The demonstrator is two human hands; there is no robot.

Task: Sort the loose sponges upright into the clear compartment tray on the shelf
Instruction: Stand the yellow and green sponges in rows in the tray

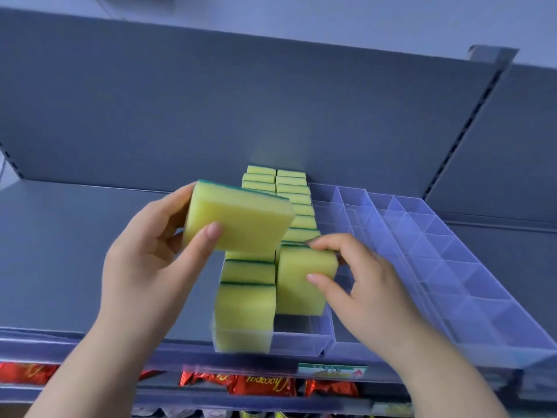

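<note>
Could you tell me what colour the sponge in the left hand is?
The sponge is yellow with a thin green edge; head view.

Upright sponges (250,300) pack the left rows of the tray (470,285); its right compartments stand open from above.

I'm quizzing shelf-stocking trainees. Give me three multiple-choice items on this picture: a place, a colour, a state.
1. The left hand holds its loose sponge: A) above the clear tray B) under the shelf C) inside the rightmost column
2. The sponges' scouring layer is: A) red B) green C) black
3. The right hand: A) hangs idle B) presses the shelf C) pinches a standing sponge
Key: A, it hovers over the tray; B, green edges show; C, thumb and finger clamp it.
</note>
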